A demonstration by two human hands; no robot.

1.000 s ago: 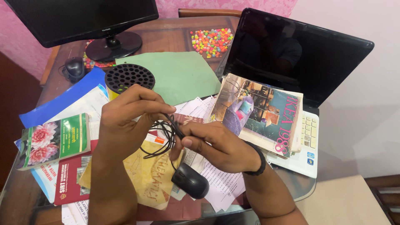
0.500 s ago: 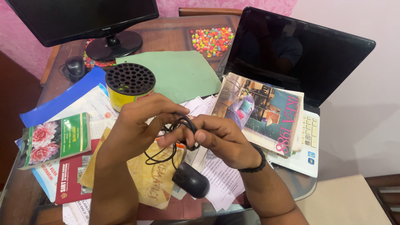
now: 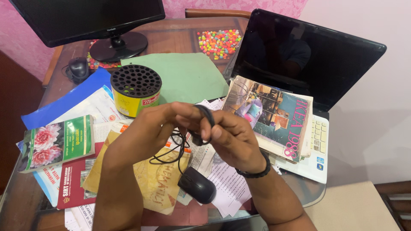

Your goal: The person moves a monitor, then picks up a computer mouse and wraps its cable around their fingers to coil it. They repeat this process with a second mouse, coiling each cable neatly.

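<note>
Hands raised, meeting | left hand, right hand fingers apparently pinching mouse cable

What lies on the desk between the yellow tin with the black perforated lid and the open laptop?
In the head view, a green paper sheet lies between the yellow tin and the laptop.

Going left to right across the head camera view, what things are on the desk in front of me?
Flower-cover book → yellow tin with perforated black lid → left hand → black cable held by both hands → right hand → magazine → open laptop.
</note>
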